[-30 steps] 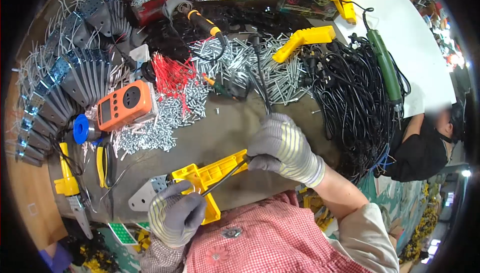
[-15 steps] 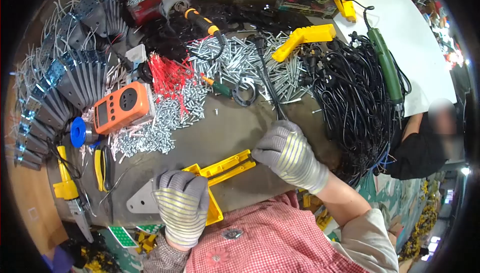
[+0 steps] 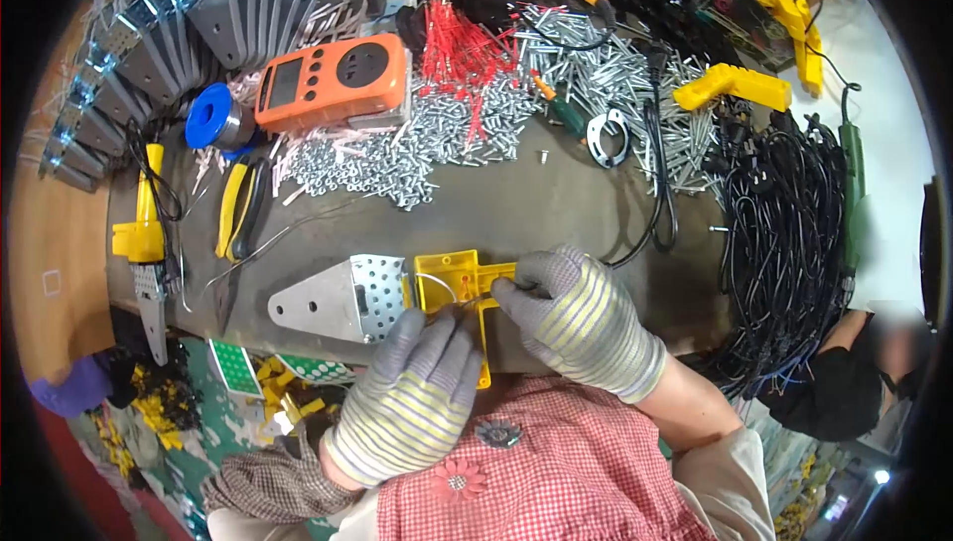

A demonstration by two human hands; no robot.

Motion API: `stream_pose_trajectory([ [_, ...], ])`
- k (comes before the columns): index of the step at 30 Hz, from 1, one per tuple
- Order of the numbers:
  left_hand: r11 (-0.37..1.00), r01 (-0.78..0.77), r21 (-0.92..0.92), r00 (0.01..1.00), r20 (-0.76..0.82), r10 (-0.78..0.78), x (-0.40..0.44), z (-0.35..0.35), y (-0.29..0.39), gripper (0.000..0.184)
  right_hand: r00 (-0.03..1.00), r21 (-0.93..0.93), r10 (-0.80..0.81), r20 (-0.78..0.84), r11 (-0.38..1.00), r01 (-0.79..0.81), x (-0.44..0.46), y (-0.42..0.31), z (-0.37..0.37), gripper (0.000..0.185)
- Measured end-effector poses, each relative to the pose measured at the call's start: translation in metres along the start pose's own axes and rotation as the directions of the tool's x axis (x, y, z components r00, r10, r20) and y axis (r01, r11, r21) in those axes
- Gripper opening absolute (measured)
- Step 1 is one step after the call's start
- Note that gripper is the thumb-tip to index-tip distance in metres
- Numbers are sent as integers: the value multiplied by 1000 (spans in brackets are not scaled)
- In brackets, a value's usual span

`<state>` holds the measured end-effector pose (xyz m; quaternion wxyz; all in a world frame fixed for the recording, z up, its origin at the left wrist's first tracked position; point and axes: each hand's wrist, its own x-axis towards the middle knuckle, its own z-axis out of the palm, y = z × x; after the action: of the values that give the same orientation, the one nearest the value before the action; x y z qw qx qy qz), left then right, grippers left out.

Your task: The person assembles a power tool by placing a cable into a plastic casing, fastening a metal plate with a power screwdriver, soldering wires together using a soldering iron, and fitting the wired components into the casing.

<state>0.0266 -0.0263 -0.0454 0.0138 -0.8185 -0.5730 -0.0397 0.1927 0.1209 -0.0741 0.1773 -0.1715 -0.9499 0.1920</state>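
Note:
A yellow plastic housing [image 3: 444,265] lies at the table's front edge, with a perforated metal plate [image 3: 342,301] against its left side and a thin white wire curving over it. My left hand [image 3: 417,392], in a striped grey glove, has its fingers closed at the housing's lower part; what they pinch is hidden. My right hand [image 3: 586,318], gloved too, closes its fingers on the black cable [image 3: 659,213] over the housing's narrow arm. That cable loops up to the right from the glove. Between the fingertips, the cable's end is too small to make out.
Screws [image 3: 387,169], red parts [image 3: 459,45] and an orange meter [image 3: 333,82] lie behind the hands. Pliers [image 3: 238,208], blue-spooled wire [image 3: 218,119] and a yellow-handled tool [image 3: 147,228] are left. Coiled black cables [image 3: 779,253] lie right, near another person [image 3: 834,382].
The view has shifted, so the table items appear farther right and higher. Both hands have come closer together over the housing, and the metal plate's holes now show.

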Motion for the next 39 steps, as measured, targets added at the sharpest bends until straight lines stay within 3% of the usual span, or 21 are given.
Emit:
stream_pose_trajectory([
  [3,1000,-16,4,1000,4,16,2,-1,-2,32,999,74,-11,-51,997,15,7,-1,-5,18],
  [9,997,10,-73,997,-79,-16,2,7,-3,25,995,0,57,83,998,-57,23,-19,-8,24],
  [10,988,6,-154,997,-80,-19,2,8,-5,21,990,-19,88,110,996,-87,27,-24,-13,24],
  [12,983,-23,-179,994,-106,4,3,6,-10,22,985,64,113,132,990,-122,27,-23,-10,23],
  [16,988,-47,-146,997,-59,39,10,-1,-17,27,973,-42,136,187,991,-131,30,-30,-13,17],
  [18,978,-59,-200,998,-27,54,12,-6,-23,27,990,16,62,128,998,-65,29,-23,-20,16],
  [19,981,-62,-184,995,68,75,10,-6,-27,27,998,60,41,48,997,-44,32,-13,-36,16],
  [20,976,-67,-206,997,32,75,12,-6,-29,27,999,103,22,-32,995,-19,39,3,-57,16],
  [22,964,-79,-253,997,-40,71,16,-5,-31,26,979,-343,188,-83,917,-205,53,46,-96,16],
  [24,958,-85,-272,996,-36,78,13,-2,-34,26,922,-696,323,-213,612,-375,60,90,-123,17],
  [26,953,-114,-282,993,-60,101,12,1,-38,25,901,-850,430,-56,452,-269,59,142,-120,16],
  [29,952,-119,-284,992,-85,98,10,6,-40,24,957,-867,275,95,496,-57,53,164,-122,19],
  [32,948,-120,-295,991,-92,96,9,8,-41,23,990,-895,-55,-129,436,-92,46,145,-139,24],
  [33,945,-118,-305,992,-86,96,10,8,-41,23,940,-844,-208,-269,521,-127,45,127,-148,31],
  [34,942,-115,-315,992,-79,94,9,7,-41,23,881,-696,-227,-416,702,-148,41,104,-156,35],
  [36,944,-122,-308,989,-120,88,10,6,-41,24,765,-263,-38,-643,949,-174,26,57,-155,39],
  [37,943,-131,-305,986,-142,90,11,6,-41,24,815,131,209,-540,978,-164,14,37,-157,38],
  [38,939,-149,-311,983,-153,105,13,6,-41,24,854,502,391,-343,845,-185,1,25,-158,38],
  [39,934,-165,-317,980,-163,118,14,5,-43,25,933,542,357,-51,794,-275,-7,23,-157,38],
])
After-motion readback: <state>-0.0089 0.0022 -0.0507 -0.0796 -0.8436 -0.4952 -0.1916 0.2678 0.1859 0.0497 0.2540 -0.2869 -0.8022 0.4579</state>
